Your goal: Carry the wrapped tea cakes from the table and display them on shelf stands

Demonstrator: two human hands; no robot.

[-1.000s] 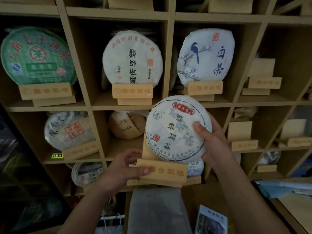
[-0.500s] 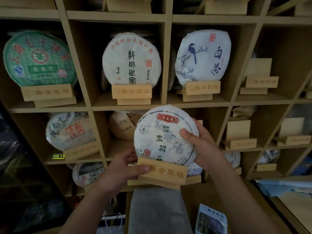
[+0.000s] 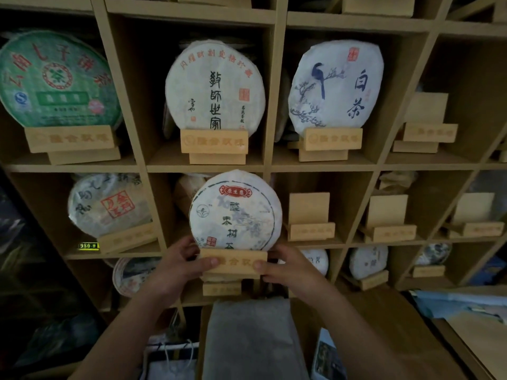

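Note:
A round white-wrapped tea cake (image 3: 236, 212) with a red label and dark characters stands upright in a wooden stand (image 3: 234, 263). I hold that stand in front of the middle shelf row. My left hand (image 3: 181, 266) grips its left end, thumb on the front face. My right hand (image 3: 285, 266) grips its right end the same way. The cake's lower edge is hidden behind the stand's front board.
The wooden shelf grid (image 3: 274, 168) holds other wrapped cakes on stands: green (image 3: 55, 80), white (image 3: 215, 86), bird-painted (image 3: 336, 86). Empty stands (image 3: 310, 218) (image 3: 388, 220) (image 3: 425, 119) sit to the right. A grey cloth (image 3: 249, 338) lies below.
The cake went down into the stand. My right hand left the cake's edge and took the stand's right end. Stand and cake moved slightly left toward the shelf.

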